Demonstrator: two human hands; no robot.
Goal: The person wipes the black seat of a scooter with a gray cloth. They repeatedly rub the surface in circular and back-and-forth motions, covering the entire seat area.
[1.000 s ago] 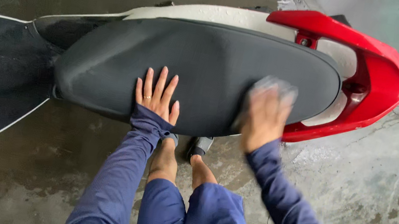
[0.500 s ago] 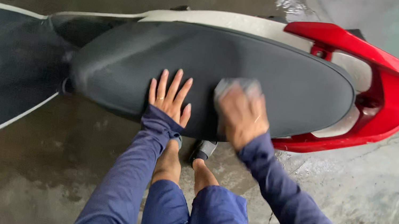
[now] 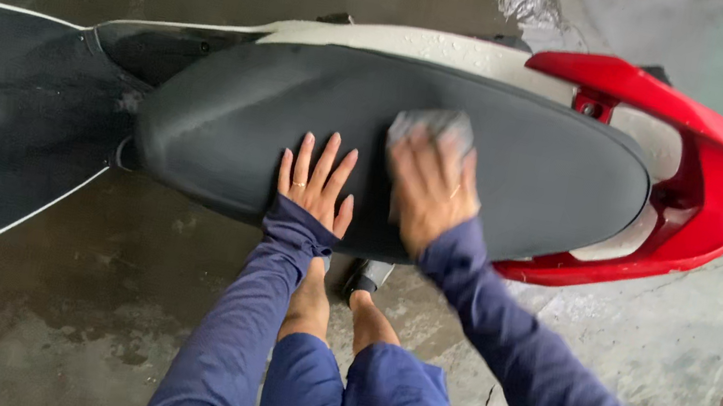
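Left hand (image 3: pixel 318 181) lies flat, fingers spread, on the black padded scooter seat (image 3: pixel 543 170), while right hand (image 3: pixel 431 185) presses a grey cloth (image 3: pixel 433 124) against the seat's middle.

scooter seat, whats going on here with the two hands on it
A person stands beside a scooter on wet concrete and wipes its black seat. The right hand presses a grey cloth onto the middle of the seat; that hand is blurred. The left hand lies flat on the seat's near edge, fingers spread, holding nothing. Water drops show on the white side panel next to the red tail.
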